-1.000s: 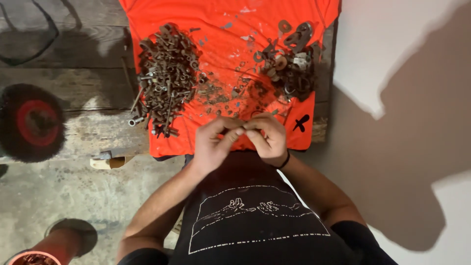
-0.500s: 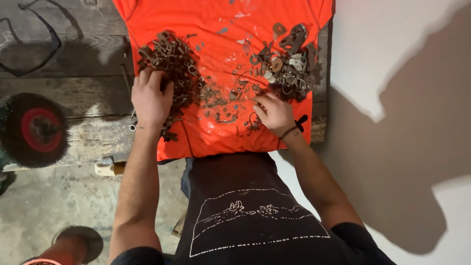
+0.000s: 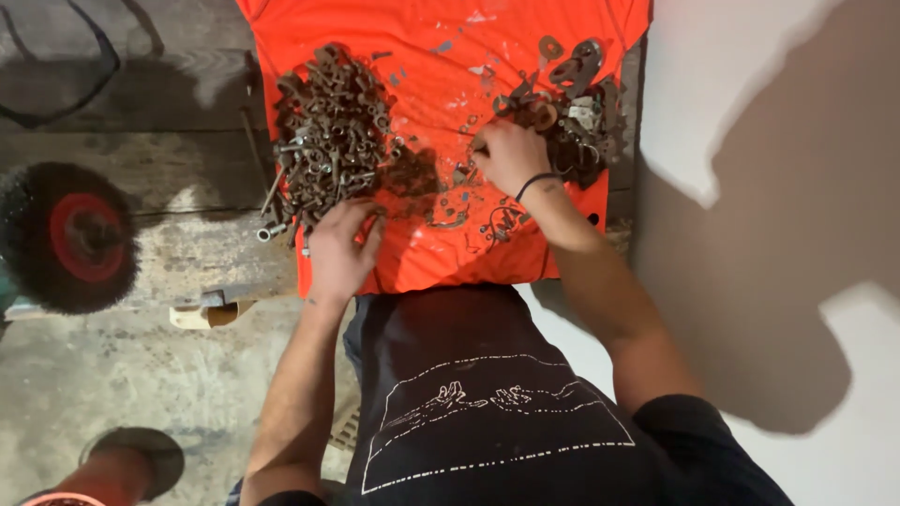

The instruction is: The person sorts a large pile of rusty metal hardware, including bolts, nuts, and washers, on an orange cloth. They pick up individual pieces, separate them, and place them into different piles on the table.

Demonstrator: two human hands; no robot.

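Rusty bolt pile (image 3: 330, 141) is spread far-left on the orange cloth (image 3: 441, 56). Left hand (image 3: 342, 251) is curled at its near edge; right hand (image 3: 511, 157) is loosely closed beside the washer heap (image 3: 581, 112). What's gripped can't be told.

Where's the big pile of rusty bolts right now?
The pile of rusty bolts lies on the orange cloth's left part, just above the left hand.

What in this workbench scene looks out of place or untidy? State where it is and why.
A few long bolts stick out past the left edge of the orange cloth onto bare wood, away from the rusty hardware pile. Loose bits are scattered between the left hand and right hand.
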